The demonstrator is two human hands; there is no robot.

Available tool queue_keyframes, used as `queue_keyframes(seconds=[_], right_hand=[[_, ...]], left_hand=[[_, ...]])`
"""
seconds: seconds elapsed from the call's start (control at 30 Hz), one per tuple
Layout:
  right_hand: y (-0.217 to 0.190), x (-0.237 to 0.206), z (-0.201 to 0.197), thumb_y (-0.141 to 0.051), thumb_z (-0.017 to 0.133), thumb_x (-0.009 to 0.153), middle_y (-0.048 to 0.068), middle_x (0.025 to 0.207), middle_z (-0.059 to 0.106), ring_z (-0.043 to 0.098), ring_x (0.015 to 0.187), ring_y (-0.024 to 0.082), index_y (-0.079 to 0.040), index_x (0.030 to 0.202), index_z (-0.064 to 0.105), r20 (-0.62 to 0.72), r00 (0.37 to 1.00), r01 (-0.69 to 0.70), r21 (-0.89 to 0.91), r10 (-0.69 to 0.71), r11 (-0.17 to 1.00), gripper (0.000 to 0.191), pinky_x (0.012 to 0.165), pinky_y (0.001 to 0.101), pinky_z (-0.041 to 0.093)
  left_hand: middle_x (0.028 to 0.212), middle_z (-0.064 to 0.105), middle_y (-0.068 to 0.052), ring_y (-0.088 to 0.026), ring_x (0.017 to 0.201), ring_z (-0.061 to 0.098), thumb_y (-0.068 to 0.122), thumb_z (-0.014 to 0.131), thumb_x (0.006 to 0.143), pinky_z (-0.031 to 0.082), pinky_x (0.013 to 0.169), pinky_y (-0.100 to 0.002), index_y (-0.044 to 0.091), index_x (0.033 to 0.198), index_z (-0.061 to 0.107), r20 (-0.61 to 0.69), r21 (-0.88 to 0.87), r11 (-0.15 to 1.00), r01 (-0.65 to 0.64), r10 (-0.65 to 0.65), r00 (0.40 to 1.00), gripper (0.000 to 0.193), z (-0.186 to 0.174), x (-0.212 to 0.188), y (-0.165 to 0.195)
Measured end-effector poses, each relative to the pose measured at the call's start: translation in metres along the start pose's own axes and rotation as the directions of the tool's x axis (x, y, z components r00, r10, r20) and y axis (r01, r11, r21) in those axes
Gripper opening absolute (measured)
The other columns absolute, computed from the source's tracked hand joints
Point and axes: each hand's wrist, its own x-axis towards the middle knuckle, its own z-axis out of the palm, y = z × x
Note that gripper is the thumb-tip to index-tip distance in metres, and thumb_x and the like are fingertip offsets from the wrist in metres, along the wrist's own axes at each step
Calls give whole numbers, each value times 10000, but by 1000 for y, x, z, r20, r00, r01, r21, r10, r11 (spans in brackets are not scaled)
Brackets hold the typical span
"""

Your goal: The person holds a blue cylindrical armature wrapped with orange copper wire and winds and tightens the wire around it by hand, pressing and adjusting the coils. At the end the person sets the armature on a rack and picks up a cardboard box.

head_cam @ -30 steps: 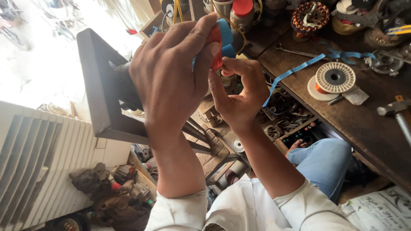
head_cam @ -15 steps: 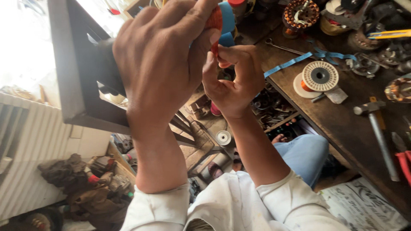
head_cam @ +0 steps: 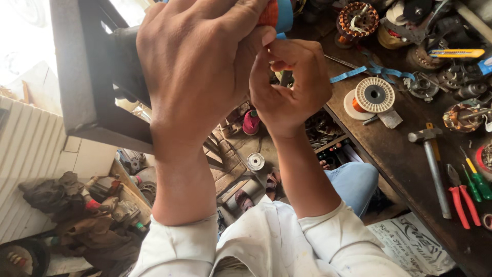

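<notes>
Head view: we log left hand [head_cam: 197, 77] gripping orange-and-blue roll [head_cam: 275, 14] at top edge; right hand [head_cam: 289, 90] fingers pinched shut beside it, contents hidden. We judge winding step; next needs steady tension. Roll mostly covered. Bench [head_cam: 410, 169] right: hammer [head_cam: 429, 154], spool [head_cam: 374, 95].

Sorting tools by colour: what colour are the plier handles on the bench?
The pliers have red handles, seen in the head view, beside the hammer.

My left hand [head_cam: 200, 66] has risen higher against the dark frame [head_cam: 77, 77], covering more of the orange-and-blue roll [head_cam: 274, 13]; my right hand [head_cam: 289, 84] follows beneath it.
</notes>
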Motion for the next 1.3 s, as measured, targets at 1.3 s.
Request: queue_keyframes(seconds=[1.3], right_hand=[[6,28,-77,-118,591,1074,94,974,653,582,776,146,-40,1065,618,511,760,-594,296,401,748,83,741,307,495]], left_hand=[[1020,606,-105,-295,853,616,172,703,899,455,738,-420,44,1086,588,200,-467,875,-127,244,949,254,-38,9,25]])
